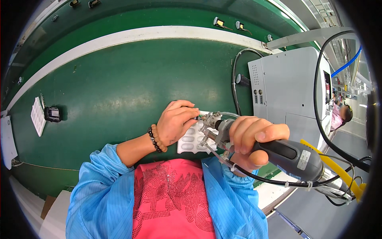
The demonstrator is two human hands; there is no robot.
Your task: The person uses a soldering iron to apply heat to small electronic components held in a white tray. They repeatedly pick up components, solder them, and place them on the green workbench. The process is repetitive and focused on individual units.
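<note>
My right hand is wrapped round the dark grey body of a powered screwdriver. Its metal head, with thin tubes and fittings, points left toward my left fingertips. My left hand has its fingers pressed together on a small piece with green on it, mostly covered by the fingers and the tool head. Under both lies a white tray with rounded hollows, on the green work surface close to my body. The tool's tip meets the small piece, or nearly so; I cannot tell which.
A large light-grey machine box stands to the right, with a black cable beside it. A black casing and a white slab are at far left. Small parts lie beyond the white rail. A person is at far right.
</note>
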